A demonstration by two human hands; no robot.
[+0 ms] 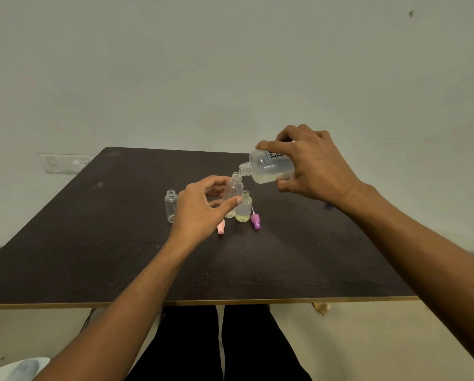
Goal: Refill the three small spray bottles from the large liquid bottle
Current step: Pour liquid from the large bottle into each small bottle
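Right hand (313, 163): grips the large bottle (271, 167), tipped, neck at the middle small bottle's (233, 191) mouth.
Left hand (200, 207): curled round that bottle.
Table (92, 243): yellowish-filled bottle (244, 209) touching it; empty bottle (171, 206) left; pink cap (221, 227), purple cap (255, 221) lying.

Large liquid bottle (270, 169), dark label lettering turned sideways and partly covered, none of it legible

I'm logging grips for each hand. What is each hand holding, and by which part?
The right hand grips the large bottle round its body. The left hand holds the middle small bottle by its body, between thumb and fingers.
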